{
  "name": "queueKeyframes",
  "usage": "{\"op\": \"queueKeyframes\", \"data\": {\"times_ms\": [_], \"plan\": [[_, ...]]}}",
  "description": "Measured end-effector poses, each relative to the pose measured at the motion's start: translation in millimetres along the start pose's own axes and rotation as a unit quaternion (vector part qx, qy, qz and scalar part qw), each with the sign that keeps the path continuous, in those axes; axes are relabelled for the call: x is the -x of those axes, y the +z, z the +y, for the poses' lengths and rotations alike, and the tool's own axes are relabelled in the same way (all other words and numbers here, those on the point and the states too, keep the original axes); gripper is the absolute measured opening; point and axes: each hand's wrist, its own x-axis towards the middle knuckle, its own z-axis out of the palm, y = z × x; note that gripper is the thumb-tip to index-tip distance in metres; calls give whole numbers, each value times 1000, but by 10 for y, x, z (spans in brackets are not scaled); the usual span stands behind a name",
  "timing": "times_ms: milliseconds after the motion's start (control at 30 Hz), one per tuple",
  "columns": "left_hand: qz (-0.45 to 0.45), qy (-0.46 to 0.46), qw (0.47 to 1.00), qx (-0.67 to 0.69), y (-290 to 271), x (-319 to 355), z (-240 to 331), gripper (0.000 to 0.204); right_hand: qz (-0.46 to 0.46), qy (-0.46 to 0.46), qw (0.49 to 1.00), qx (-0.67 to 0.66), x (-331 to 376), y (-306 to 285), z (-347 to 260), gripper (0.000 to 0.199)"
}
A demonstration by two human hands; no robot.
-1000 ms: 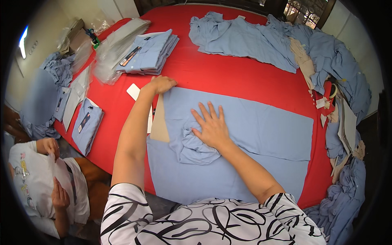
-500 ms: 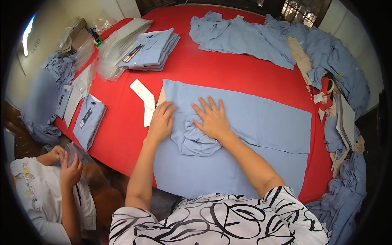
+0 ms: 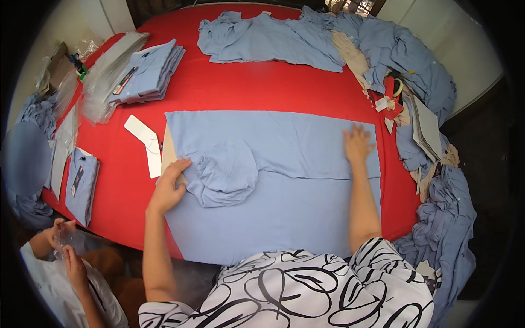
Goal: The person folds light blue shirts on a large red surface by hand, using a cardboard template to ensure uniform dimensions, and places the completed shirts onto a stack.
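Observation:
A light blue shirt (image 3: 284,221) lies spread flat before me, its sleeve part bunched into a loose swirl (image 3: 227,172) on the left half. At its left edge a beige board (image 3: 170,147) peeks out. My left hand (image 3: 168,186) rests at that edge beside the bunched cloth, fingers stretched out and holding nothing. Near the shirt's right end my right hand (image 3: 358,145) lies on the cloth, its fingers spread and slightly blurred. Just left of the shirt is a bent white template (image 3: 142,131) of two joined strips.
Folded shirts (image 3: 150,71) are stacked at the back left beside clear plastic bags (image 3: 104,76). Another folded shirt (image 3: 82,180) lies at the left edge. Loose blue garments (image 3: 268,41) line the back and right. At lower left, a co-worker's hands (image 3: 71,257) hold clear plastic.
My right hand has moved from the bunched cloth to the shirt's right end. My left hand has shifted down along the left edge. The view has swung to the right.

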Motion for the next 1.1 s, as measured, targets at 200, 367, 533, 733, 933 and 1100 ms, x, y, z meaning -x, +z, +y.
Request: {"op": "queueKeyframes", "data": {"times_ms": [200, 367, 533, 733, 933, 1100], "plan": [[-68, 25, 994, -76, -207, -112, 105, 60, 39, -65, 993, -88, 10, 155, 598, 55], [-30, 72, 984, -157, -227, -19, 10, 49, 7, -285, 864, -416, 794, -317, -785, 30], [0, 71, 991, -113, -113, 21, -85, 37, -4, -421, 878, -228, 1540, -536, -2162, 35], [51, 40, 997, -40, -10, 159, -195, 37, -189, -612, 681, -357, 2209, -1341, -1851, 26], [29, 19, 999, -26, 0, 137, -146, 35, -286, -677, 612, -291, 2870, -1533, -1242, 22], [21, 18, 999, -36, -21, 134, -159, 31, -389, -587, 608, -367, 2877, -1762, -1200, 26]]}}
